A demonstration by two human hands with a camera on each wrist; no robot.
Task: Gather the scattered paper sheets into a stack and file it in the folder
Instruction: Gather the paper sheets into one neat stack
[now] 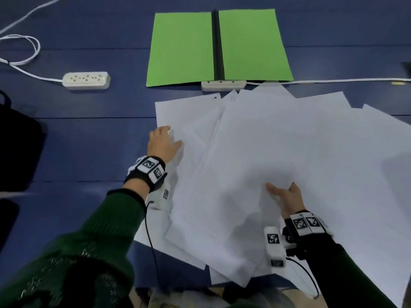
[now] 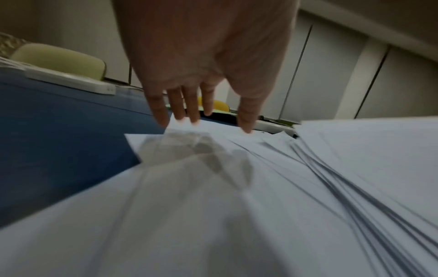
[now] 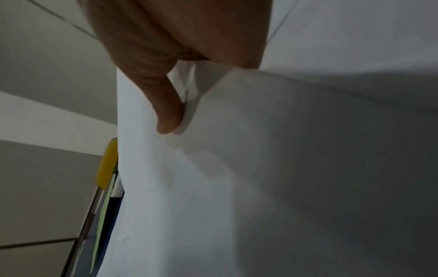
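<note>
Several white paper sheets (image 1: 278, 141) lie fanned out and overlapping across the middle and right of the blue table. A green folder (image 1: 182, 47) with a black spine lies open and flat beyond them. My left hand (image 1: 166, 138) rests at the left edge of the sheets. In the left wrist view the left hand (image 2: 213, 120) has straight fingers, with their tips touching the paper (image 2: 260, 206). Over the near middle of the pile, my right hand (image 1: 282, 192) pinches a sheet. The right wrist view shows the right hand (image 3: 170, 116) with its thumb pressed on a lifted, bent sheet (image 3: 237, 168); its fingers are hidden behind it.
A white power strip (image 1: 86, 80) with a looped cable (image 1: 20, 50) lies at the left. A second strip (image 1: 223, 85) sits under the folder's near edge. A black bag (image 1: 17, 147) stands at the far left. Bare blue table (image 1: 89, 134) shows left of the sheets.
</note>
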